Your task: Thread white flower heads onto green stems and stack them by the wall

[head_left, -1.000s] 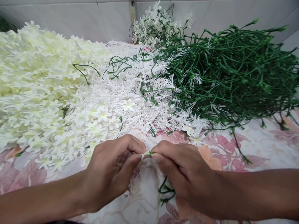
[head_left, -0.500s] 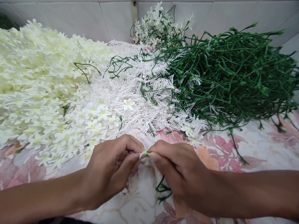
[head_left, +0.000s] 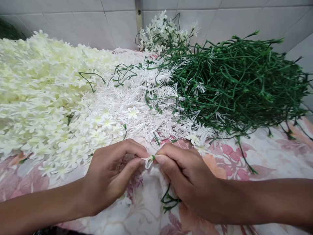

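Observation:
Between my two hands, near the lower middle, is a small white flower point(head_left: 148, 162) on a green stem tip point(head_left: 153, 157). My left hand point(head_left: 113, 178) pinches the flower's white end between thumb and forefinger. The thumb and forefinger of my right hand point(head_left: 188, 178) are closed on the green tip; the rest of that stem is hidden by the hand. Just beyond the hands lies a pile of thin white stamens point(head_left: 137, 98). A few green stems point(head_left: 170, 199) lie on the cloth beside my right hand.
White flower heads point(head_left: 36, 98) are heaped at the left, green stems point(head_left: 244, 81) at the right. A bunch of assembled flowers point(head_left: 163, 34) stands against the tiled wall point(head_left: 83, 27). Floral cloth point(head_left: 146, 209) lies underneath.
The white petals between my hands now show more fully, hanging downward. My left fingers have shifted slightly left from the green tip. The whole view has tilted a little.

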`<state>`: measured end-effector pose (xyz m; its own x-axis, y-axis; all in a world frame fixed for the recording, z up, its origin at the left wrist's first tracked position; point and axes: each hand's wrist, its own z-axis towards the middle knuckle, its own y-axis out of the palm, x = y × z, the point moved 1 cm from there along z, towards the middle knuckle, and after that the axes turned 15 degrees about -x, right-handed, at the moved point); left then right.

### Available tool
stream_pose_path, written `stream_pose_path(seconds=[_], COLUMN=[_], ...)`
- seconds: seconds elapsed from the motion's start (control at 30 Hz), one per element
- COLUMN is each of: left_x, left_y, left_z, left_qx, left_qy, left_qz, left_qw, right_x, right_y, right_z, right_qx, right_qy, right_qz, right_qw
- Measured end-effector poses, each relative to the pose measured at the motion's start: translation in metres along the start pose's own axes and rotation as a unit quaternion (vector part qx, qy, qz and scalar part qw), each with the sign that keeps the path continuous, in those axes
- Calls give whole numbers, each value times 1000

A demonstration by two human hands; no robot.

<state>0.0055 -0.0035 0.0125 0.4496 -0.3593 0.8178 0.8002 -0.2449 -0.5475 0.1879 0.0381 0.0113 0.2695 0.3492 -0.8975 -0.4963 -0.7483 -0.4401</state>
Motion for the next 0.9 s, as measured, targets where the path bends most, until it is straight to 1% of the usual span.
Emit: stream_pose_path(seconds=[0.17,0.4,0.57,0.9], left_x=[-1,-1,-3,-4], left_y=[0,-1,-3,-2], left_z=[-4,-3,0,3], left_qx=[-21,-26,-33,-46], left_qy=[17,-1,-9,-32], left_qz=[25,54,44,0], left_qw=[999,998,998,998], right_x=[1,0,1,-1], right_y=[-1,-3,-3,-4], right_z=[1,1,0,0], right_qx=[9,-30,-46,-49], right_qy=[-18,-1,0,6], right_qz=[9,6,27,48], right_qw=[1000,1000,999,998])
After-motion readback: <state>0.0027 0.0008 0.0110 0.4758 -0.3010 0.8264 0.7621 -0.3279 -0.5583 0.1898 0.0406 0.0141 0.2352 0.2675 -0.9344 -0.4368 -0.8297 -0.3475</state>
